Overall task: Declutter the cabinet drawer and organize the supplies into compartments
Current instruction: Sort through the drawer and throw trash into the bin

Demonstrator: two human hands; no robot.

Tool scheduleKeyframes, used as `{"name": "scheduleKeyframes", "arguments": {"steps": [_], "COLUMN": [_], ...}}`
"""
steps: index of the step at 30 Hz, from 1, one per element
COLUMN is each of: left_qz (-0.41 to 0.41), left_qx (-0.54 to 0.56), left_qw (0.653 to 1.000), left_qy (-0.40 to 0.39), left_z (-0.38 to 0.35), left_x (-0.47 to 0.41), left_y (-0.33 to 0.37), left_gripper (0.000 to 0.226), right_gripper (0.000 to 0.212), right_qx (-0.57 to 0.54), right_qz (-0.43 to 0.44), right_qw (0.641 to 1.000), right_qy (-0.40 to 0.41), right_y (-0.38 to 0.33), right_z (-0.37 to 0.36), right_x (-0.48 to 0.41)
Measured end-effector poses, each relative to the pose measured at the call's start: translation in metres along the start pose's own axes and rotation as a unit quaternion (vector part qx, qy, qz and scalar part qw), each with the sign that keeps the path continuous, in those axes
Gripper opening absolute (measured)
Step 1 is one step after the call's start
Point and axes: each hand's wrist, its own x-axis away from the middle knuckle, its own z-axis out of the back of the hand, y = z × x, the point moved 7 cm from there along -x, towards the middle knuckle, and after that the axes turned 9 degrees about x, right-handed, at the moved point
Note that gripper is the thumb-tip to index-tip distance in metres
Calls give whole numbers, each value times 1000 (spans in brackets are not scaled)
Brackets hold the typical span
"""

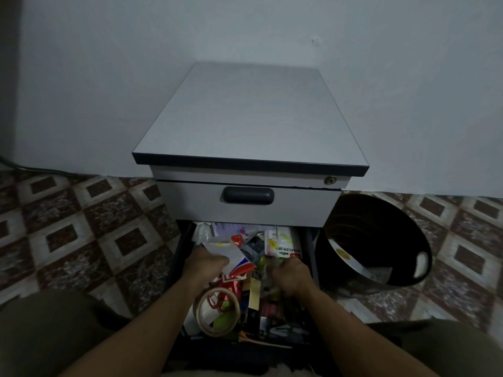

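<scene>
The lower drawer [231, 355] of the grey cabinet [253, 118] is standing pulled out towards the person, brimming with mixed supplies. The left hand [205, 266] is lying on a white paper [227, 250] near the drawer's left edge; whether it is gripping it, I cannot tell. The right hand [292, 276] is curling round a blurred greenish packet [268, 268] by the right edge. A tape roll [216, 312] is sitting at the front left corner, a stapler set pack [283, 243] at the back right. A black bin [353, 213] is standing beside the cabinet's right side.
</scene>
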Motion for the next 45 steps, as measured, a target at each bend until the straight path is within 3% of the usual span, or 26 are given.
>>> {"name": "scheduleKeyframes", "arguments": {"steps": [4, 7, 11, 13, 16, 20, 23, 29, 36, 42, 45], "left_qz": [22, 49, 78, 87, 83, 69, 53, 62, 62, 93, 97], "left_qx": [21, 46, 74, 75, 67, 23, 7, 43, 88, 147, 178], "left_qw": [1000, 998, 994, 993, 994, 997, 999, 997, 994, 984, 976], "left_qy": [-4, 3, 21, 18, 21, 8, 13, -1, 4, 46, 75], "left_z": [-6, -8, -7, -9, -11, -19, -19, -17, -19, -14, -10], "left_x": [-7, -13, -37, -19, -8, -24, -23, -16, -27, 5, 4], "left_y": [-4, -8, -29, -17, -6, -13, -11, -8, -18, -2, -3], "left_gripper": [27, 43, 57, 53, 31, 86, 98, 79, 78, 36, 44], "right_gripper": [37, 46, 48, 53, 40, 27, 21, 13, 10, 20, 13], "right_qx": [-59, -76, -84, -99, -99, -151, -235, -323, -361, -400, -398], "right_qz": [-8, -26, -45, -46, -32, -42, -71, -87, -63, -60, -59], "right_qw": [996, 990, 988, 987, 993, 988, 965, 933, 923, 899, 899], "right_qy": [67, 115, 118, 116, 57, -8, -87, -130, -115, -169, -172], "right_y": [-3, 4, 6, -1, -14, -17, -22, -30, -33, -35, -34], "right_z": [3, 2, 0, 5, 6, 0, -13, -30, -31, -32, -23], "right_x": [-5, -10, -17, -13, -5, 0, 10, 21, 16, 11, 8]}}
